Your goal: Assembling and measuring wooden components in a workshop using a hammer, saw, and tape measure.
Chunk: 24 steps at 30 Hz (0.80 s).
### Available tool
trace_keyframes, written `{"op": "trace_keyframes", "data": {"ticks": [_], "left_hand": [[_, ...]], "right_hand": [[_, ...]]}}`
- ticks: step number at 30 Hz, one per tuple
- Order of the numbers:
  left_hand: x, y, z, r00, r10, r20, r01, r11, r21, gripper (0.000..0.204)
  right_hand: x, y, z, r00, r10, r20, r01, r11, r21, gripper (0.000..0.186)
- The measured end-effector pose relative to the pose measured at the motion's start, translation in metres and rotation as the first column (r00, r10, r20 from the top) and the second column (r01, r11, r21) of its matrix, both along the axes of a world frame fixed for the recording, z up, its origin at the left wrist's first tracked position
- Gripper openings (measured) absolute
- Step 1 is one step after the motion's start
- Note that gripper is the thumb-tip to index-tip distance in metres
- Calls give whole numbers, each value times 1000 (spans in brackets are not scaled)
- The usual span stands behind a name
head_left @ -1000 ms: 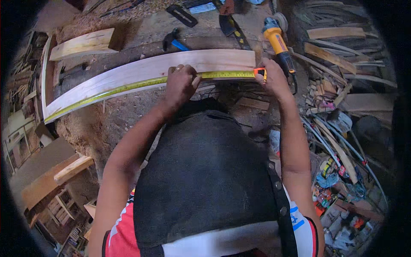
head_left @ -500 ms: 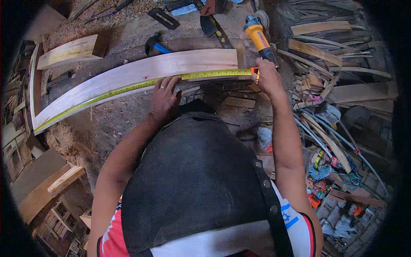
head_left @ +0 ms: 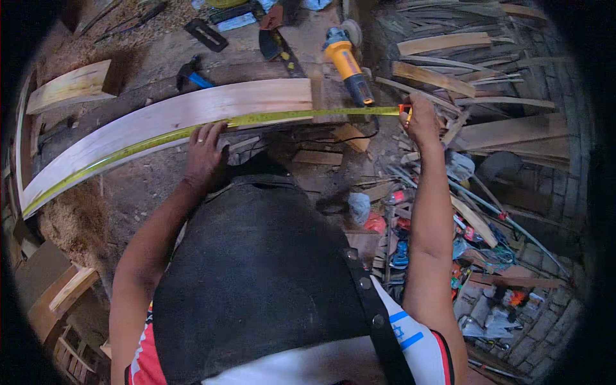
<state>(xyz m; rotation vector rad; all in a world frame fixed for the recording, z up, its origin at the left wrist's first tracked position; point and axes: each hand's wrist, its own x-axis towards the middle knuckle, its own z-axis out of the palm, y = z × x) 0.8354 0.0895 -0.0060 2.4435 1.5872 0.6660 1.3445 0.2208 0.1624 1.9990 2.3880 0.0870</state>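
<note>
A long curved wooden board (head_left: 256, 97), pale and tapering to a point at the left, lies on the work surface. Along its near edge runs a yellow tape measure blade (head_left: 256, 118), which extends past the board's square right end. My left hand (head_left: 204, 154) rests at the near edge, its fingers stretched over the blade and slightly apart. Out to the right, my right hand (head_left: 425, 122) is closed around the tape measure case (head_left: 404, 114); only an orange part of it shows. Between the board's end and that hand, the blade spans unsupported.
Beyond the board lie a blue-handled hammer (head_left: 191, 74) and a yellow angle grinder (head_left: 346, 64) with a cable. A shorter curved wood block (head_left: 70, 86) sits far left. Wood strips (head_left: 443, 43) pile up far right. Tools and bags (head_left: 500, 314) clutter the lower right; shavings (head_left: 77, 224) lie left.
My right hand has moved right with the tape measure case, so more blade sticks out beyond the board's end. My left hand stays at the same part of the board. The view has shifted right.
</note>
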Motion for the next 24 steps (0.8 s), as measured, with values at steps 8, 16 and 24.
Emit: {"op": "trace_keyframes", "data": {"ticks": [8,16,24], "left_hand": [[1,-1,-3,999,-8,-35,9,999,53,53],[6,-5,2,998,43,51,-43,999,12,47],[1,-6,7,999,-23,-34,25,999,33,34]], "right_hand": [[7,-1,-6,999,-10,47,11,1000,-10,27],[-79,-28,-17,994,60,-95,-67,996,-66,33],[-183,-37,-70,969,130,-211,-152,984,-96,31]]}}
